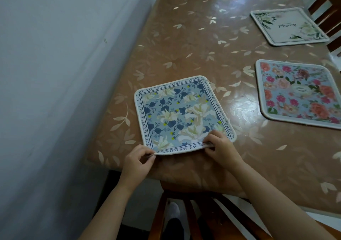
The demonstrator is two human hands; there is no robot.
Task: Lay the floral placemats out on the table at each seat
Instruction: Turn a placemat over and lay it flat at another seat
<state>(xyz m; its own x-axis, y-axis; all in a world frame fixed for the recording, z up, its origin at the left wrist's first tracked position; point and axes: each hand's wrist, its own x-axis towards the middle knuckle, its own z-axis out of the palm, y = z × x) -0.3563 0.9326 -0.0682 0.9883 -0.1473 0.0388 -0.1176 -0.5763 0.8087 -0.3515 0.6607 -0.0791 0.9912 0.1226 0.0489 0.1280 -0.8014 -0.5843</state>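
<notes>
A plain pale grey-blue wall (55, 73) fills the left side, with a small dark mark partway up. The table (193, 36) stands close against it, running away toward the upper right. A glossy brown tablecloth (175, 59) printed with pale leaves covers the top, and soft light gleams on its surface, brightest toward the right. A dark wooden chair (191, 191) is tucked under the near edge, its slats showing below. More wooden chairs (324, 12) stand along the right side. The floor (136, 221) beneath looks dim and grey.
</notes>
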